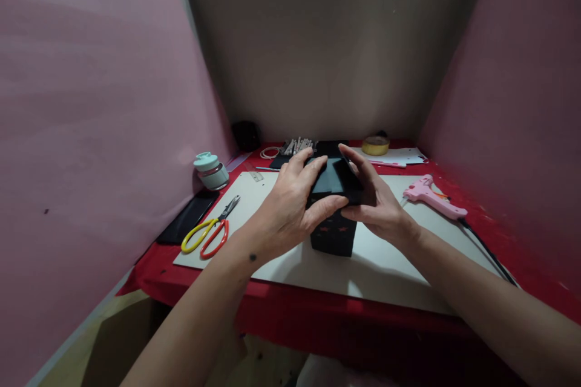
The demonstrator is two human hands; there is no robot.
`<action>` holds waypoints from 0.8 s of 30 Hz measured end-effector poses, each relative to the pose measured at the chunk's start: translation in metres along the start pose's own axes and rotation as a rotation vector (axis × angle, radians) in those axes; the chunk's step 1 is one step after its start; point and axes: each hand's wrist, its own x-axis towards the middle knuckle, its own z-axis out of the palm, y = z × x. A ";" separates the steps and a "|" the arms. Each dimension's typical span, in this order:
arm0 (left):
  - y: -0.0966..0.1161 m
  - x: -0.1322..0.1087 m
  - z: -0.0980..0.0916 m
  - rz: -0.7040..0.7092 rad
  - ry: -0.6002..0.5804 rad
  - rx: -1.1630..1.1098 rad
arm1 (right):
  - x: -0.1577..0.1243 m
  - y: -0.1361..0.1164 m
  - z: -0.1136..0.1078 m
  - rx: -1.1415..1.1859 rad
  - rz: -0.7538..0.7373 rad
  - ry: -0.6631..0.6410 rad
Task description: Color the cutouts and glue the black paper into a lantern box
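A black box [333, 239] with small reddish star shapes on its front stands upright on a white board [290, 266]. At its top is a dark, shiny surface [330, 176], with a black flap or edge tilted up at the right. My left hand [299, 193] is curled around the top's left side, its thumb along the front edge and its fingers over the far left. My right hand [379, 196] grips the top's right side, thumb in front and fingers behind the raised edge. Both palms partly hide the upper box.
Scissors [211, 233] with yellow and red handles lie left, near a dark phone-like slab [188, 217] and a jar [211, 170]. A pink glue gun [433, 196] with a cord rests right. Behind are yellow tape [376, 145], white sticks [298, 146] and a ruler [256, 176].
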 end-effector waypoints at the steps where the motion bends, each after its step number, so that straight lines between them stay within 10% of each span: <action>1: -0.001 0.001 -0.001 0.010 -0.015 0.006 | 0.000 0.000 -0.001 0.002 0.000 0.001; 24: -0.023 0.032 -0.012 0.315 -0.168 -0.187 | -0.013 -0.027 -0.003 -0.009 0.160 0.149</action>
